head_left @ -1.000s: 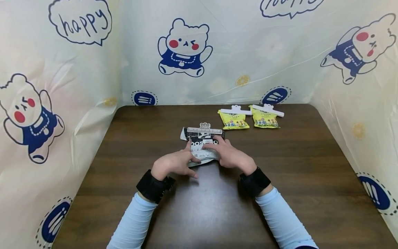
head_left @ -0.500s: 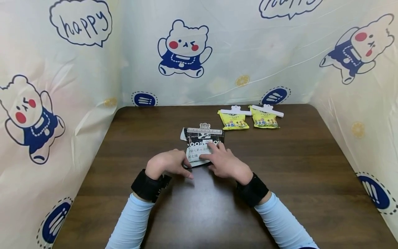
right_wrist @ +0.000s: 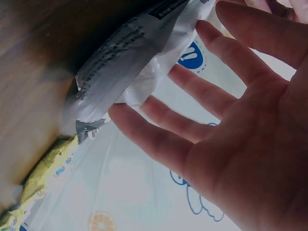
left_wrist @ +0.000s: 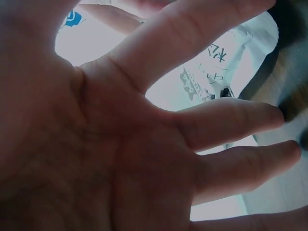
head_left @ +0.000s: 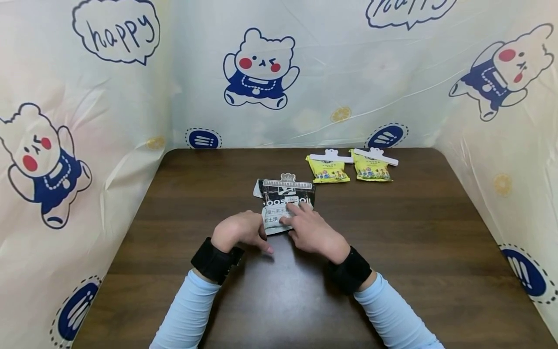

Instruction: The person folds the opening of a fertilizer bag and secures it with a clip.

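A black and pale grey pouch point(head_left: 276, 212) with printed writing lies flat on the brown table in the head view. Across its far end runs a pale sealing clip point(head_left: 287, 183). My right hand point(head_left: 316, 230) rests on the pouch's near right part, fingers extended over the print. In the right wrist view those fingertips meet the side of the pouch point(right_wrist: 130, 62). Beside the pouch's near left corner is my left hand point(head_left: 244, 230), its thumb pointing toward the middle. The left wrist view shows its fingers spread, with the pouch point(left_wrist: 245, 53) behind them.
Two small yellow packets point(head_left: 329, 172), each with a white clip point(head_left: 376, 154) on top, lie near the table's back right edge. A patterned sheet point(head_left: 331, 72) with cartoon bears stands behind and along both sides of the table point(head_left: 414, 232).
My right hand has slid from the pouch's right edge nearer and to the left, over its front. My left hand has drawn back from its left side. More of the print shows.
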Demonstrator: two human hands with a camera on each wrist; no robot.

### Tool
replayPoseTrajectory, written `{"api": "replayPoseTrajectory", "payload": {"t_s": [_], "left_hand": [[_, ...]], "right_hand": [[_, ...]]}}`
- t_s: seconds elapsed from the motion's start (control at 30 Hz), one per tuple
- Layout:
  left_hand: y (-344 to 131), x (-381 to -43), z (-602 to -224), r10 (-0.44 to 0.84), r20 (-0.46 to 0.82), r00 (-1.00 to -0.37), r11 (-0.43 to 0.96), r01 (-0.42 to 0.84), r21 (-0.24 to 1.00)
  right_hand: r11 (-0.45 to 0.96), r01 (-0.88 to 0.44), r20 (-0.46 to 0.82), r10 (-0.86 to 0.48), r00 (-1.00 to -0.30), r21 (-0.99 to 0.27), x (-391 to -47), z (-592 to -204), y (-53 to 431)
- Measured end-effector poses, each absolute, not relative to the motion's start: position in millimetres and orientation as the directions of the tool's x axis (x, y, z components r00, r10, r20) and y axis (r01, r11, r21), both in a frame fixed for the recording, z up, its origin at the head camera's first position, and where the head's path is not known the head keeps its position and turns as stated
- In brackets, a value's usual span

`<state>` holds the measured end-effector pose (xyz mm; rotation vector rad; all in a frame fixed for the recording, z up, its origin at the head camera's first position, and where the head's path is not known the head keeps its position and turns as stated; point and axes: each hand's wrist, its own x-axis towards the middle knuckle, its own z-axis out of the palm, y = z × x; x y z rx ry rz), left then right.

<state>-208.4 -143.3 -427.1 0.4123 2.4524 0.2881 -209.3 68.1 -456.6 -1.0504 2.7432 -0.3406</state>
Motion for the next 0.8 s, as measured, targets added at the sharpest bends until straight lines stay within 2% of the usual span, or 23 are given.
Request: {"api": "replayPoseTrajectory", "payload": {"t_s": [0.3, 0.57, 0.8], "left_hand": [[-141, -209, -430, 0.328, -0.568, -0.754, 0.939, 0.195, 0.284], [-141, -210, -432, 0.338, -0.568, -0.750, 0.936, 0.206, 0.285], [-140, -210, -431, 0.344, -0.575, -0.742, 0.936, 0.218, 0.278]], "right_hand": [[0.662, -0.684, -0.062, -0.731, -0.680, -0.307, -217, -461, 69], [0.642, -0.641, -0.093, -0.733, -0.673, -0.422, -231, -464, 71], [0.635, -0.627, -0.101, -0.734, -0.671, -0.451, -239, -466, 71]]}}
